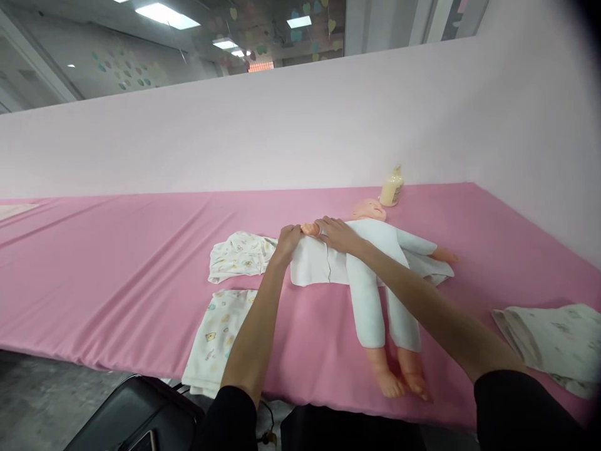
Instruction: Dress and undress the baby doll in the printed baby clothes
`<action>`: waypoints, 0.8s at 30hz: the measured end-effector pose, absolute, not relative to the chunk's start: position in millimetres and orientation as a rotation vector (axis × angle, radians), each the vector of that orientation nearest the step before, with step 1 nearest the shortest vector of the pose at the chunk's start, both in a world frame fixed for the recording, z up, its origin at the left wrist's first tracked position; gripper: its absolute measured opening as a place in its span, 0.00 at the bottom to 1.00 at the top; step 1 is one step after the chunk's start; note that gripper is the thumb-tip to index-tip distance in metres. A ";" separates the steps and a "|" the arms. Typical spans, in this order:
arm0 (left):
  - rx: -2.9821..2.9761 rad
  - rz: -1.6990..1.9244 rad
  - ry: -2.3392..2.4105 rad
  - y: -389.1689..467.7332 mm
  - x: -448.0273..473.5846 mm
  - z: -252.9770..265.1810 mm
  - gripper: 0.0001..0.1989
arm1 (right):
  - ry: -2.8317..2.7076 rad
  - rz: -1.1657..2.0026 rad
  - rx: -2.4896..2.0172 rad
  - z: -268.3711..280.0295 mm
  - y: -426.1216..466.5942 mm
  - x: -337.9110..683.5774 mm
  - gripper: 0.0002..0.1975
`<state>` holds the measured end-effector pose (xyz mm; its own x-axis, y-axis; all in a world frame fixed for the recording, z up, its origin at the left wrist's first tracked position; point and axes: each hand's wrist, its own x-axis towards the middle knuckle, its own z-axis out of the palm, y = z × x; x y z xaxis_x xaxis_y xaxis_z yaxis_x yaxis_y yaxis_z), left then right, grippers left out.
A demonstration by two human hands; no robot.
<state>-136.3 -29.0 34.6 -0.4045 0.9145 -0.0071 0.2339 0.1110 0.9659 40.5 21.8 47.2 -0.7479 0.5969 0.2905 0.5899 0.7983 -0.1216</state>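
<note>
A baby doll (373, 241) in white clothes lies on its back on a pink-covered table, head toward the wall and bare feet toward me. Its arm on the left is stretched out sideways, and the small doll hand (310, 229) shows between my hands. My left hand (288, 242) is closed at the fingertips of that doll hand. My right hand (339, 234) curls over the white sleeve at the doll's wrist. Below the arm, a white garment flap (314, 262) is spread on the table. The other doll hand (445, 255) sticks out of its sleeve on the right.
Left of the doll lie a patterned white garment (241, 255) and a folded patterned cloth (220, 332). A pump bottle (391, 188) stands near the wall by the doll's head. Another folded cloth (558, 341) lies at right. A black stool (141, 416) stands at the front edge.
</note>
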 end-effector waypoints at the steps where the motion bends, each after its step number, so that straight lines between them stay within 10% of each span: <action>1: 1.120 1.344 1.736 -30.3 -134.3 39.1 0.08 | -2.675 0.025 -0.923 47.8 20.2 40.3 0.16; 24: 1.348 1.314 1.873 -24.8 -98.7 58.6 0.05 | -2.833 -0.216 -1.113 39.2 23.4 42.6 0.22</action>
<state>-98.7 -24.8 58.6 -0.3983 0.9059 0.1440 0.4436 0.0528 0.8947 42.6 23.4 39.2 -0.7303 0.6696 0.1351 0.6823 0.7244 0.0981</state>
